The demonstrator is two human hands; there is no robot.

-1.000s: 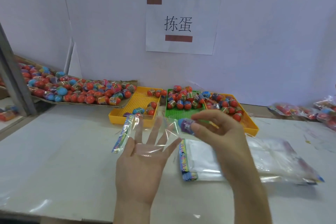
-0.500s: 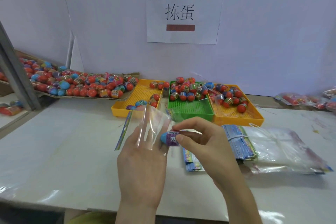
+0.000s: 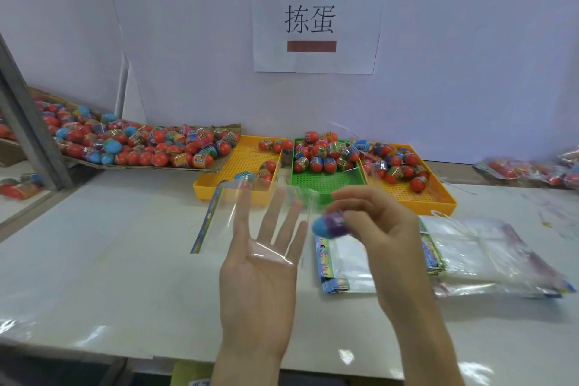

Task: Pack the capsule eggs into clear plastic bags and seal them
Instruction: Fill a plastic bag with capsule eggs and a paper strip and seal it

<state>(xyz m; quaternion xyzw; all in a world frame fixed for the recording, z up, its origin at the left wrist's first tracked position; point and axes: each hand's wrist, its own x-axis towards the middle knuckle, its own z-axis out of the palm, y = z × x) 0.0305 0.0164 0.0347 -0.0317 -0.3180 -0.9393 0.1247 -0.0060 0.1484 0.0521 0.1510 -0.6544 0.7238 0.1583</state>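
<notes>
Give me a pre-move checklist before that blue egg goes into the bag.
1. Right hand has a firm grip on the blue capsule egg: ok.
2. Clear bag rests on the open left hand: ok.
3. Bag mouth open: cannot tell.
4. Egg at the bag's right edge: ok.
5. Egg inside the bag: not ok.
6. Spare bag stack lies on the table: ok.

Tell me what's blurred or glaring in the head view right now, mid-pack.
Head view: the capsule egg pinched by the right hand is motion-smeared; the clear bag on the left hand shows glare streaks; the table front edge carries bright reflections; wide-angle bending shows at the frame edges; the wall sign reads sharp.
</notes>
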